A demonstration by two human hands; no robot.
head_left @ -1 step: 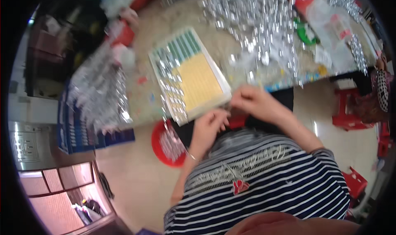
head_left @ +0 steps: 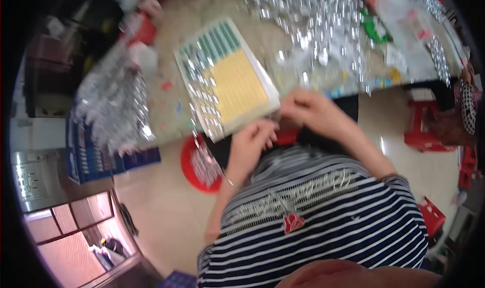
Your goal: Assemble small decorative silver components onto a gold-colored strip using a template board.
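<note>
My right hand is at the near right corner of a flat book-like pad with a yellow and green-striped cover. Its fingertips are pinched together, and what they hold is too small and blurred to name. My left hand sits just below the pad's near edge with its fingers curled in; anything inside them is hidden. Silver tinsel strips lie along the pad's left side. Below them a red basin on the floor holds more silvery pieces.
A large heap of silver tinsel covers the far right of the stained table, beside a green tape-like ring. More tinsel hangs at the left edge over a blue box. A red stool and another person's arm are at right.
The whole view has shifted slightly, so the table, pad and hands appear a little higher. My hands keep nearly the same place beside the pad, fingers still curled.
</note>
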